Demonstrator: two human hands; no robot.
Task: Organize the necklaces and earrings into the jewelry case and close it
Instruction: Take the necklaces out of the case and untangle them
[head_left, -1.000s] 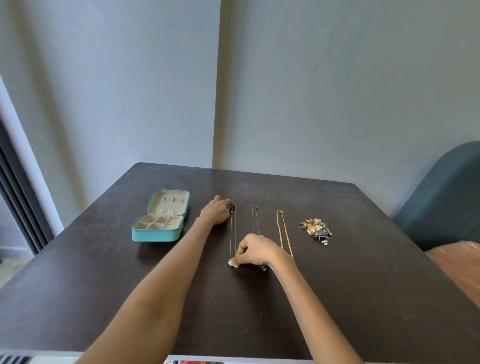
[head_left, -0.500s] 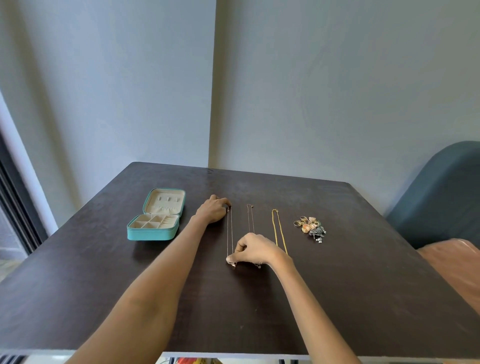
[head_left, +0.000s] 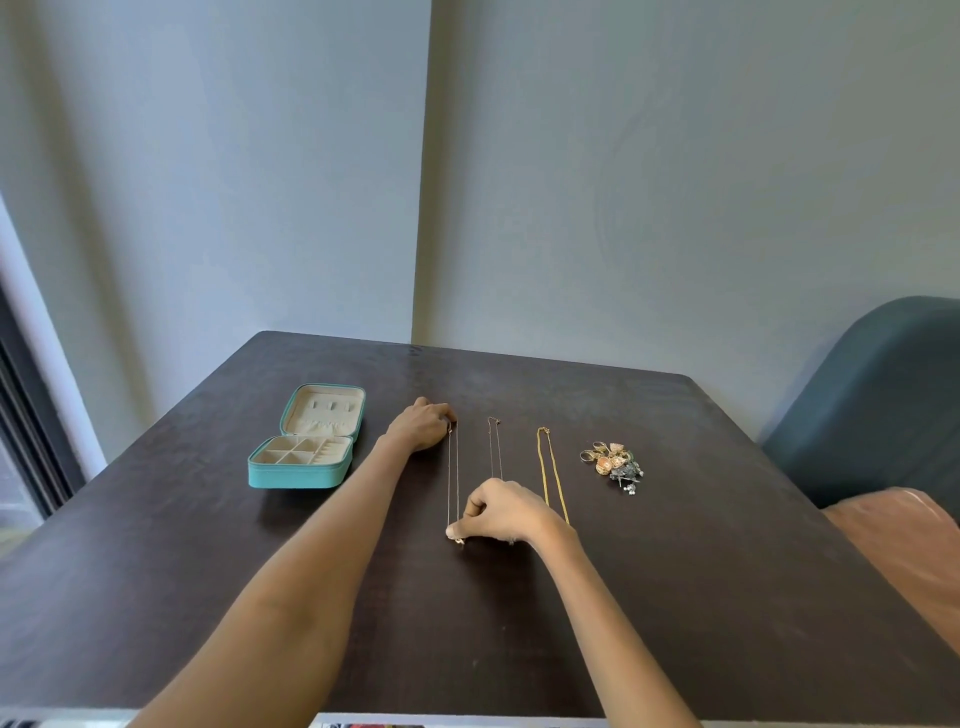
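Because the first necklace (head_left: 453, 478), right of the open jewelry case (head_left: 306, 449), lies stretched straight, I pinch each end to lift it untangled. My left hand (head_left: 422, 426) nips the far clasp end; my right hand (head_left: 501, 512) clamps the near pendant end.

Hands (head_left: 511, 512) pinching leftmost necklace's (head_left: 453, 478) ends

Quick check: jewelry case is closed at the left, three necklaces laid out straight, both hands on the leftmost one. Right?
Not quite. The head view shows the jewelry case open, lid tipped back, compartments empty as far as I can see. The rest holds: three necklaces lie straight, and the left hand and right hand pinch opposite ends of the leftmost necklace.
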